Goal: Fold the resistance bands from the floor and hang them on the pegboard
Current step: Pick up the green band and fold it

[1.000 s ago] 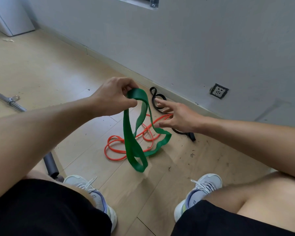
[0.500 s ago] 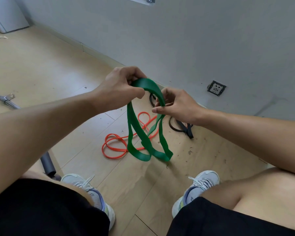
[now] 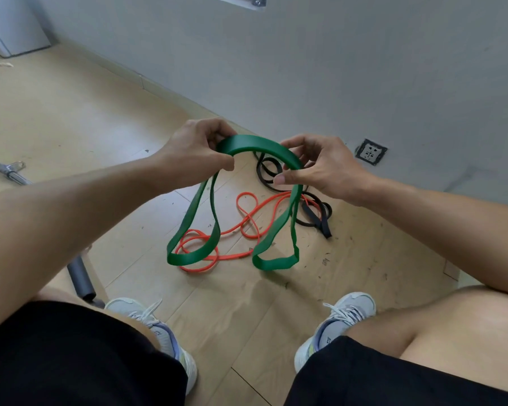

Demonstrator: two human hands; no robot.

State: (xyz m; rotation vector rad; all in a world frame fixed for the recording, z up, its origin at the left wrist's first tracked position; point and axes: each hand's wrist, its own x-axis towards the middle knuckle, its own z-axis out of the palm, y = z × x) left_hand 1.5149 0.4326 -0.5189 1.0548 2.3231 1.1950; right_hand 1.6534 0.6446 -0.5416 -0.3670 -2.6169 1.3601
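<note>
Fold, green band | You brought your right hand onto the green band beside your left hand; both pinched its top arc | two loops hung above the orange band (first fold formed).

The light is soft and even, like daylight in a room. Nothing shines too bright and nothing is very dark. The grey wall looks a bit dim. Shadows on the wood floor are faint and pale. The middle is fairly sharp. The arms at the sides look big and stretched, and the line where wall meets floor bends, because the camera sees very wide.
</note>
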